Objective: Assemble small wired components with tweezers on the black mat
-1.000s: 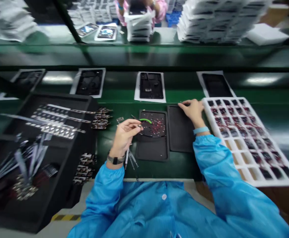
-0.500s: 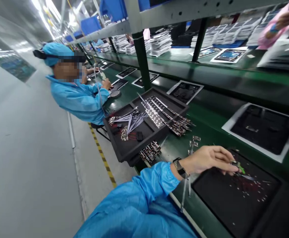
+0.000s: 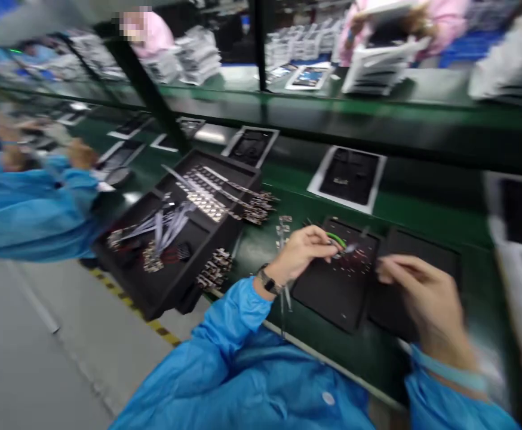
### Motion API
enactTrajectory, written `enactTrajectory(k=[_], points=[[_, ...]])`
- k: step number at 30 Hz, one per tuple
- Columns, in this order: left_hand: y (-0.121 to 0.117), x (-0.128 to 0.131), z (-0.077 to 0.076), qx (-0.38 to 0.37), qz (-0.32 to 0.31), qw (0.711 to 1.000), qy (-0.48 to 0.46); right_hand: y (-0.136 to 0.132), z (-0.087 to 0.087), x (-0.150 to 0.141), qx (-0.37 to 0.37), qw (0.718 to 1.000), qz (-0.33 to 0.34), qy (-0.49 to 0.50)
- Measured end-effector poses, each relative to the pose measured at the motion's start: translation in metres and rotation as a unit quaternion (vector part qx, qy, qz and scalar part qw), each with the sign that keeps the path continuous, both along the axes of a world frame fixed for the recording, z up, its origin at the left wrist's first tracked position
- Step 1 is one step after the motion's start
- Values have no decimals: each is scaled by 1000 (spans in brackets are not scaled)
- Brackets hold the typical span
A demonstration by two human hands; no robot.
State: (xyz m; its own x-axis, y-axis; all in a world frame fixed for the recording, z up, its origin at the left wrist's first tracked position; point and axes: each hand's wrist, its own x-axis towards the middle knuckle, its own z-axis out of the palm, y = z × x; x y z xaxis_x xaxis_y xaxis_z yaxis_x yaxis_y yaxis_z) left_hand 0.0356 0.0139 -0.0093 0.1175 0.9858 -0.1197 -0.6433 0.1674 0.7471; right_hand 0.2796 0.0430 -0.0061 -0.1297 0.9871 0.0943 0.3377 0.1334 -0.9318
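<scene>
My left hand (image 3: 300, 254), with a dark watch on its wrist, is closed in a pinch on a small part with a green strip (image 3: 336, 240). It is over a black tablet-sized panel (image 3: 324, 298), whose upper area carries scattered tiny light pieces and reddish wires. To the right, my right hand (image 3: 431, 295) has thumb and fingers pressed together above a second black panel (image 3: 440, 254). Motion blurs that hand, and whatever its fingertips pinch, if anything, is too small to make out. Metal connector strips (image 3: 284, 224) lie just left of my left hand.
A black divided tray (image 3: 149, 298) with circuit strips and ribbon cables stands at left, more small boards (image 3: 216, 269) beside it. Devices on white sheets (image 3: 348, 179) line the green bench. A blue-sleeved co-worker (image 3: 28, 203) sits left; a green post (image 3: 149, 89) rises behind the tray.
The view has swung right, so tray and co-worker sit further left. My right hand has come into view over the second panel. My left hand still pinches the green-stripped part.
</scene>
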Motion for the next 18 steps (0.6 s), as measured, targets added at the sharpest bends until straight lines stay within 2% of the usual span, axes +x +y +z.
enactTrajectory(k=[3,7,13,18], points=[[-7,3,3,-23,24,999,16,-22,2,-7,-49,996,71,25],[-10,5,-1,-49,29,998,34,-25,2,-33,-34,993,107,43],[-16,15,-5,-76,43,993,74,-36,3,-41,-3,991,127,29],[-18,18,-3,-87,49,992,84,-38,0,-43,29,993,115,3]])
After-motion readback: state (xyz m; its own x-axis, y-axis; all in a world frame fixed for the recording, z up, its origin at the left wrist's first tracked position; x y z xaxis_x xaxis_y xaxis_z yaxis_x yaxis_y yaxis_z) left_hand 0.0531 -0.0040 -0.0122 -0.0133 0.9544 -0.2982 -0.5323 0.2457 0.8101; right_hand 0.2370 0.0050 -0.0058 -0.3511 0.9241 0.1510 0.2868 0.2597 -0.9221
